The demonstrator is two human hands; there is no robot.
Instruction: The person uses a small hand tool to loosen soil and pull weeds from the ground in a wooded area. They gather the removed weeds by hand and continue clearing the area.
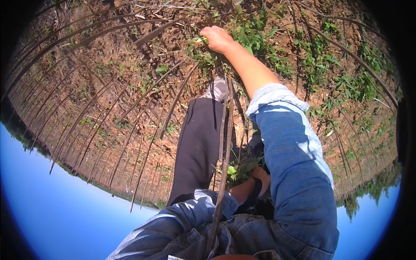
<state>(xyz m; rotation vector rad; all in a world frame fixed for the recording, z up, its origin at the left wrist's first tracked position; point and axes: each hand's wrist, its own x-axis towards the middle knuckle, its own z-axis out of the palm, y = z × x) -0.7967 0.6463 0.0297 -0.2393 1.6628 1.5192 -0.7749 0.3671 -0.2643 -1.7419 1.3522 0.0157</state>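
My right hand [217, 38] reaches out beyond my shoe [217, 89], its fingers closed around the stems of green weeds [203, 53] at ground level. Closer to my body, my left hand [261, 178] is bent back beside my leg, with a dark band near its wrist. It grips a bunch of pulled weeds [240, 172] with broad leaves, and its fingertips are partly hidden. Both arms wear blue denim sleeves, the right one rolled up to the elbow.
Thin brown upright stalks [226, 139] stand around me, one passing directly in front of my body. Leafy plants [253, 35] grow on the reddish soil [175, 79] to the right of my right hand. A thick stalk [159, 32] slants at the upper left. Rows of stalks extend towards distant trees.
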